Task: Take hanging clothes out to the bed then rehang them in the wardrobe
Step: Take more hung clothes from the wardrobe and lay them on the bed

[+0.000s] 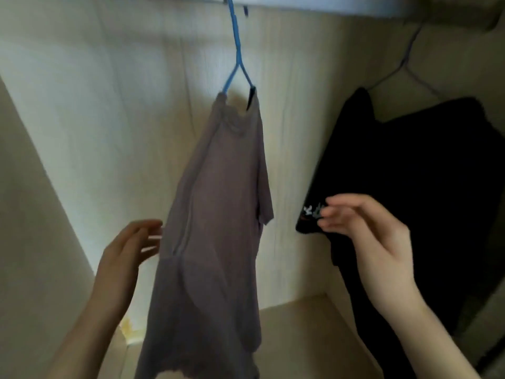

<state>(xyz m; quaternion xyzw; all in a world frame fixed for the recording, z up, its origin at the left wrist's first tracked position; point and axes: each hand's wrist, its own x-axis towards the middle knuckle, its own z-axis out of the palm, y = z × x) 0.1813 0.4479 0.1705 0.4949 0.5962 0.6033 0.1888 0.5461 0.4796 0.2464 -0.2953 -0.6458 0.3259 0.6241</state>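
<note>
Right hand [378, 242] perhaps against black garment [415, 160]

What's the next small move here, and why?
Probably raise the right hand to the blue hanger and lift it off the rail: the mauve shirt hangs on it, and both that hand and the left hand are open, holding nothing.
</note>
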